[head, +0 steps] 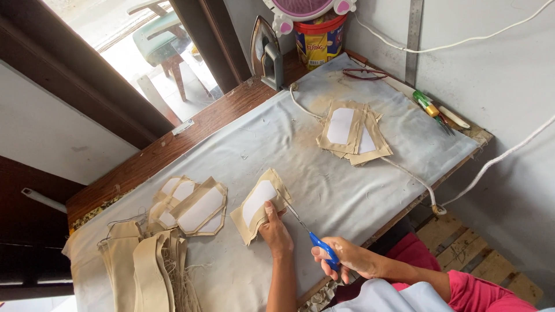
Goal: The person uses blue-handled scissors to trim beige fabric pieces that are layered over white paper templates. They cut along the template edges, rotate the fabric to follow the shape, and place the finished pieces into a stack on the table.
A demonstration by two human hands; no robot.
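Note:
My left hand [275, 230] presses down on a tan fabric piece with a white lining [258, 200] lying on the grey cloth-covered table [324, 185]. My right hand [344, 256] grips blue-handled scissors [315, 238], whose blades point up-left and touch the right edge of that piece. Left of it lies a pile of similar lined pieces [193, 207]. A second pile [350, 132] sits farther away toward the wall.
Tan fabric strips [144, 268] lie at the table's near left end. An iron [265, 51] stands at the far edge, its cord [404, 173] trailing across the cloth. A bucket [319, 40], glasses [365, 73], pens [436, 110] and a metal ruler [413, 34] are near the wall.

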